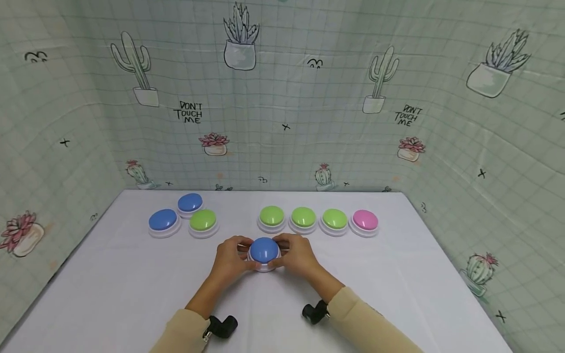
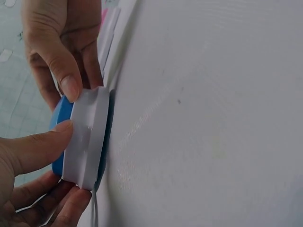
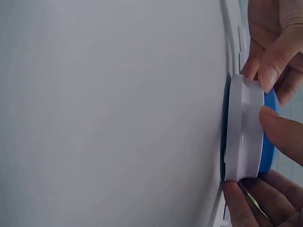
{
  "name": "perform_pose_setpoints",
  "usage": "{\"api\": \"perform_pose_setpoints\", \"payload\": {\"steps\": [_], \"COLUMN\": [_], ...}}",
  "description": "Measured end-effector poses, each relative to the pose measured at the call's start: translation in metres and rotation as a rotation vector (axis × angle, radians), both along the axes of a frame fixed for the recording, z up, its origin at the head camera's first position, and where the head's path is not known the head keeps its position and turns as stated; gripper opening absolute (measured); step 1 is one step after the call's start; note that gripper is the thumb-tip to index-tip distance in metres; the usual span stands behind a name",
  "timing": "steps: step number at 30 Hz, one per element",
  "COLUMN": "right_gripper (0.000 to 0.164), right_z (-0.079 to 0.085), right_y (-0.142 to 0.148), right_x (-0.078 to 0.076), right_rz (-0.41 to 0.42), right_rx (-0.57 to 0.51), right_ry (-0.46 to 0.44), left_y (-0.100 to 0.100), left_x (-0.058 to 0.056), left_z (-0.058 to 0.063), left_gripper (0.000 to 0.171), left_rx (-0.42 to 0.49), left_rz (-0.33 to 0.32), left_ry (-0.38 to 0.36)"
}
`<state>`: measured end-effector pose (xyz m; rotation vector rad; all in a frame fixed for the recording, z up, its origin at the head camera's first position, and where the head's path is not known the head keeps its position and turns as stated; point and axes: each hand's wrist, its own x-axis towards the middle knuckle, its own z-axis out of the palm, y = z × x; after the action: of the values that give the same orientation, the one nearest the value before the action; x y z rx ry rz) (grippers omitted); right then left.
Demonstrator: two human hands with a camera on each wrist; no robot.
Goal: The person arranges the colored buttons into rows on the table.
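Note:
Between both hands, near the middle of the white table, is a round push button with a blue domed top and a white base. My left hand grips its left side, thumb at the near edge and fingers around the far side. On the opposite side my right hand holds it the same way. In the left wrist view the white base stands close over the cloth, with the thumbs on its near rim. The right wrist view shows the blue top partly behind the thumbs.
At the back left are two blue buttons and a green button. A row behind the right hand holds three green buttons and a pink button. A patterned cloth wall encloses the white table.

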<state>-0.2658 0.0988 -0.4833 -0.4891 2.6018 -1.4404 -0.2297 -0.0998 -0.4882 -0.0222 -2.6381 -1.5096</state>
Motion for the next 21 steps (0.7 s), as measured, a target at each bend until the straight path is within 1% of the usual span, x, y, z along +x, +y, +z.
{"api": "perform_pose_setpoints", "payload": {"steps": [7, 13, 17, 21], "right_gripper": [0.064, 0.064, 0.064, 0.063], "right_z": [0.0, 0.002, 0.003, 0.003], "right_y": [0.007, 0.009, 0.011, 0.016], "right_x": [-0.002, -0.003, -0.004, -0.004], "right_rz": [-0.028, -0.018, -0.019, -0.037], "right_rx": [-0.004, -0.004, 0.034, 0.088], "right_ry": [-0.003, 0.0, -0.006, -0.02], "left_y": [0.008, 0.01, 0.011, 0.014], "left_x": [-0.004, -0.004, -0.006, -0.008], "left_z": [-0.002, -0.003, -0.004, -0.007], "left_gripper": [0.056, 0.058, 0.056, 0.053], "left_rx": [0.007, 0.015, 0.009, -0.012], "left_rz": [-0.007, -0.011, -0.017, -0.033], "left_ry": [0.011, 0.008, 0.016, 0.024]}}
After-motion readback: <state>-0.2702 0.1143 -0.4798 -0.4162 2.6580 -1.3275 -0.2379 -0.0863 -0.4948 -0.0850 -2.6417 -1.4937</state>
